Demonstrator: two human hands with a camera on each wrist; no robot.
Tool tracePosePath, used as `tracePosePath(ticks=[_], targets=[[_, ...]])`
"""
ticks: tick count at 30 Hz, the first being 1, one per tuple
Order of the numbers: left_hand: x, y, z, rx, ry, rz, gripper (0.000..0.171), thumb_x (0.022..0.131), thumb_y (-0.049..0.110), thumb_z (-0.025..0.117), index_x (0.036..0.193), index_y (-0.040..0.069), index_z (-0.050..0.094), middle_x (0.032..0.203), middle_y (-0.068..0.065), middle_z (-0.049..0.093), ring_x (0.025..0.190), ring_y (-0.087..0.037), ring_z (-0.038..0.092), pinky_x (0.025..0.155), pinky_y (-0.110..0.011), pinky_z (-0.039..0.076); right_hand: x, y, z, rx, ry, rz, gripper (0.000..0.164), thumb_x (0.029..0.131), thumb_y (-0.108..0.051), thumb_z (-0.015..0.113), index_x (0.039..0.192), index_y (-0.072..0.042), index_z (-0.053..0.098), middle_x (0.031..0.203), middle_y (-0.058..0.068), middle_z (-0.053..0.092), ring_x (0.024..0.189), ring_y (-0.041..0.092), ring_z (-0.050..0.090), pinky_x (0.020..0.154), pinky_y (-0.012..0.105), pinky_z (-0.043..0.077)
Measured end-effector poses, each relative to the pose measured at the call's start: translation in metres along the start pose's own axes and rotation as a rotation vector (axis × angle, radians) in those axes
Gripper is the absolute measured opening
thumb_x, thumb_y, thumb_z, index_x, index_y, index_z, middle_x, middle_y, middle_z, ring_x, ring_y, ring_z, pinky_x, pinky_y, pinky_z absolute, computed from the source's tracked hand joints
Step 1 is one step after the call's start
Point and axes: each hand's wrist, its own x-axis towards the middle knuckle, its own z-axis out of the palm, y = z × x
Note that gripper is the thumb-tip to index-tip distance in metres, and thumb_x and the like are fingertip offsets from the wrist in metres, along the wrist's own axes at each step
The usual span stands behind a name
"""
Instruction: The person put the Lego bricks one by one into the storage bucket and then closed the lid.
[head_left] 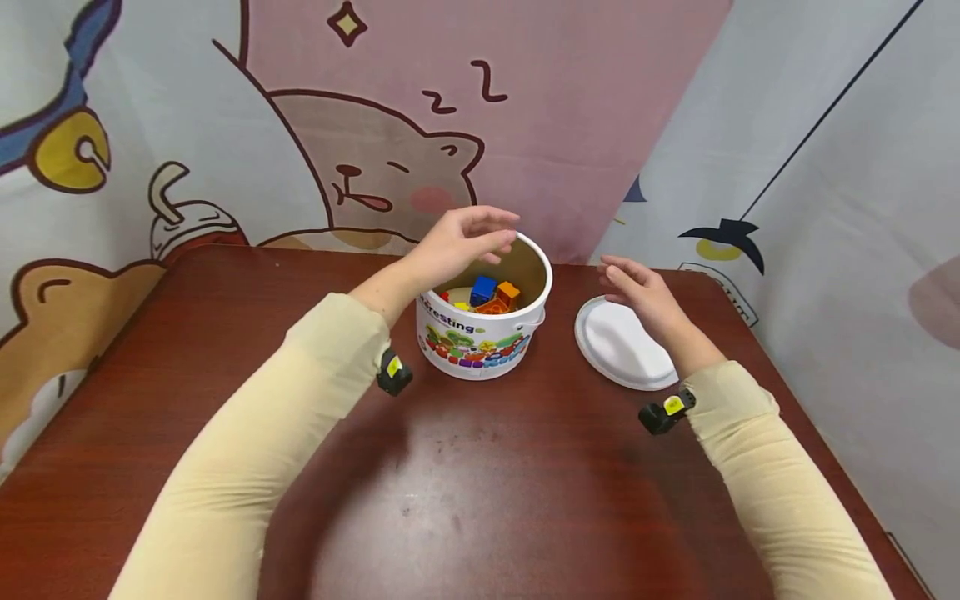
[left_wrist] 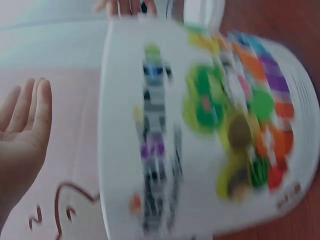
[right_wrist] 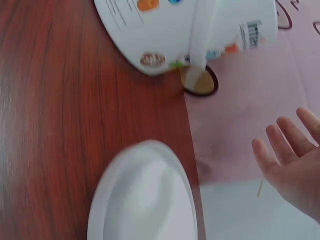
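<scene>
A white bucket (head_left: 480, 346) with colourful print stands upright on the table, its top uncovered. Inside lie several toy blocks, among them a blue block (head_left: 483, 290) and an orange block (head_left: 507, 293). My left hand (head_left: 468, 242) hovers over the bucket's rim with relaxed fingers and holds nothing. The printed side of the bucket (left_wrist: 200, 130) fills much of the left wrist view, beside that hand (left_wrist: 22, 135). Above the white lid (head_left: 626, 343), which lies to the right of the bucket, my right hand (head_left: 641, 296) is held loosely open, empty.
The brown table (head_left: 465, 483) stretches toward me in front of the bucket. Behind it hangs a cloth backdrop (head_left: 585, 108) with cartoon bears, and another cloth side (head_left: 862, 208) rises at the right. A thin white handle (head_left: 531, 321) hangs along the bucket's side.
</scene>
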Motion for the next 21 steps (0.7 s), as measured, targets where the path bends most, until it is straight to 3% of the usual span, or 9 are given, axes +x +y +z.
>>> tracePosePath(ticks=[3, 7, 12, 14, 21], targets=[[0.006, 0.005, 0.022, -0.031, -0.038, 0.006, 0.036, 0.095, 0.016, 0.054, 0.129, 0.004, 0.052, 0.121, -0.016, 0.060, 0.105, -0.025, 0.060, 0.087, -0.030, 0.051, -0.006, 0.007, -0.014, -0.035, 0.023, 0.044, 0.062, 0.096, -0.039, 0.048, 0.144, -0.002, 0.032, 0.133, 0.003, 0.046, 0.109, -0.005, 0.048, 0.095, 0.021, 0.044], [0.012, 0.010, 0.051, -0.047, -0.089, 0.020, 0.038, 0.095, 0.014, 0.054, 0.130, 0.003, 0.050, 0.121, -0.016, 0.060, 0.107, -0.023, 0.060, 0.086, -0.027, 0.051, -0.013, 0.016, -0.030, -0.116, 0.051, 0.116, 0.066, 0.095, -0.042, 0.048, 0.146, -0.005, 0.028, 0.145, 0.015, 0.035, 0.120, 0.007, 0.046, 0.096, 0.022, 0.045], [0.018, 0.007, 0.084, -0.022, -0.159, -0.001, 0.041, 0.094, 0.014, 0.054, 0.133, 0.003, 0.047, 0.125, -0.015, 0.058, 0.112, -0.021, 0.058, 0.085, -0.021, 0.050, -0.019, 0.030, -0.048, -0.166, 0.103, 0.214, 0.074, 0.093, -0.049, 0.047, 0.148, -0.006, 0.023, 0.150, 0.021, 0.026, 0.131, 0.028, 0.039, 0.106, 0.042, 0.037], [0.021, 0.004, 0.096, 0.008, -0.176, -0.016, 0.043, 0.094, 0.015, 0.054, 0.135, 0.005, 0.046, 0.128, -0.013, 0.057, 0.115, -0.020, 0.056, 0.087, -0.019, 0.049, -0.020, 0.040, -0.057, -0.164, 0.116, 0.246, 0.077, 0.091, -0.051, 0.048, 0.148, -0.006, 0.021, 0.152, 0.021, 0.022, 0.136, 0.037, 0.031, 0.108, 0.049, 0.032], [0.028, -0.011, 0.136, 0.038, -0.169, -0.107, 0.048, 0.095, 0.025, 0.054, 0.139, 0.010, 0.043, 0.135, -0.009, 0.053, 0.119, -0.021, 0.055, 0.091, -0.021, 0.047, -0.017, 0.087, -0.091, -0.211, 0.126, 0.348, 0.083, 0.084, -0.062, 0.051, 0.149, -0.017, 0.024, 0.152, 0.016, 0.026, 0.136, 0.033, 0.033, 0.102, 0.049, 0.039]])
